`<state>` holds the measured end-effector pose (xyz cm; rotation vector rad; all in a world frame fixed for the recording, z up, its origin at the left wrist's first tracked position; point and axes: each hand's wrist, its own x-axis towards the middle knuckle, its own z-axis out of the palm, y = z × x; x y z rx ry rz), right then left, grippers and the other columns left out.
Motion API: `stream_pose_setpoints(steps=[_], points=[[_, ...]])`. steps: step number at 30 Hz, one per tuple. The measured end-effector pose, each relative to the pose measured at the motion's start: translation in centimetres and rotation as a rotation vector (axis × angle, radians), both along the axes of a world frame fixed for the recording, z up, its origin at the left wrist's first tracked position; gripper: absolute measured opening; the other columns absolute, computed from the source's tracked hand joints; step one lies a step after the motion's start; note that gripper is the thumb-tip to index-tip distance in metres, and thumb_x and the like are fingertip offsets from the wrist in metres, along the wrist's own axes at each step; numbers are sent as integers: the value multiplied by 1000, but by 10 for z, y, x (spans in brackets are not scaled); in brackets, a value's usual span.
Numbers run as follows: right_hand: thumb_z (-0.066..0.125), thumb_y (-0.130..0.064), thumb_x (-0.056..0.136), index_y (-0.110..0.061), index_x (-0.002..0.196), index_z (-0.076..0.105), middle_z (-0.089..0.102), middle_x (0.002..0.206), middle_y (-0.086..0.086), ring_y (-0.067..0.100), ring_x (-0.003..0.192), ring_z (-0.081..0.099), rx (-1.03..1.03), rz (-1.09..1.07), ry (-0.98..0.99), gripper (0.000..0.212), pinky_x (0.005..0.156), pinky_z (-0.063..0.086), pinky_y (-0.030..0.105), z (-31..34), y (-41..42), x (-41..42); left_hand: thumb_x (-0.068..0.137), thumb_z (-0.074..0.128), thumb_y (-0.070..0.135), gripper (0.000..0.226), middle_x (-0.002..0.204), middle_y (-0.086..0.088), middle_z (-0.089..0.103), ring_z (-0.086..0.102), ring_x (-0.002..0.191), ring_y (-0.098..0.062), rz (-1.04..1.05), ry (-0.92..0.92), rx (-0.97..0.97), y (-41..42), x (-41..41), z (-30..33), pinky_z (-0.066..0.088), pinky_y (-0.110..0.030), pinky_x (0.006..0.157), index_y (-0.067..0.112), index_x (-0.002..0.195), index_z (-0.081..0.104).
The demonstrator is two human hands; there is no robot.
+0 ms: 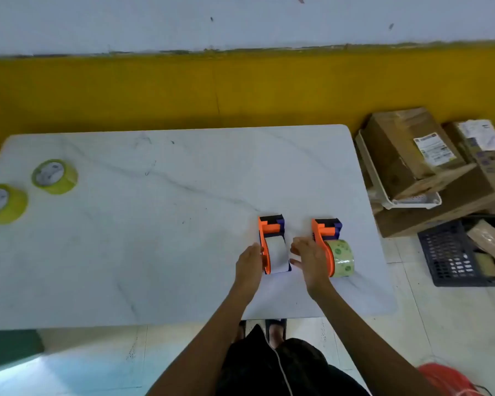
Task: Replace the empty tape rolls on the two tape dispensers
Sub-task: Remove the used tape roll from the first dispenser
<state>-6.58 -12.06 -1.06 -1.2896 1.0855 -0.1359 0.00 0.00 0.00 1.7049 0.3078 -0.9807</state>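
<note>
— So what's laid out?

— Broad white bench (155, 238); cardboard boxes (406, 167) on the floor, well off to the right of the right hand (312, 260).

— And the dispensers?

— Two orange ones. The left dispenser (272, 244), its roll looking white, sits between both hands; the left hand (249, 262) touches its side, fingers loosely spread. The right dispenser (330, 247), with a greenish roll, is just beside the right hand, also spread, gripping nothing.

— Spare rolls?

— Two green tape rolls (55, 176), far left of the left hand.

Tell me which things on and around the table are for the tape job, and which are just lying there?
For the job:
left dispenser
right dispenser
two green tape rolls

Just lying about:
cardboard boxes
white tray
dark crate
</note>
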Motion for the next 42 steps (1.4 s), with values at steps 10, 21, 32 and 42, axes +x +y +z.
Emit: stream_pose_setpoints(steps=[10,21,32,42], points=[[56,-10,94,-19,88,65,67,89,3,15,83,65,41,-78,-115,14,78,55,30,14,3,-1,96,37,22,30,90,-9,70,66,86,-27,228,156,-32,-23,13,36,53,-35,80,10,92,63],[65,-18,89,-14,104,66,70,96,9,21,86,65,-87,82,-69,16,79,53,31,24,-1,5,98,36,19,27,84,-6,66,64,74,-20,261,150,-82,-33,25,50,50,-28,61,8,89,60],[61,-9,90,-14,104,66,66,97,7,18,87,61,-145,-62,-53,15,74,49,25,21,-8,0,98,38,15,21,84,-6,64,61,76,-19,272,161,-93,-26,26,46,50,-27,66,5,104,56],[59,-10,92,-22,96,61,63,97,-4,12,89,59,-160,-104,4,14,93,54,44,32,-26,-9,97,40,10,23,83,-7,62,60,75,-21,246,153,-52,-28,29,44,51,-31,68,16,78,53]])
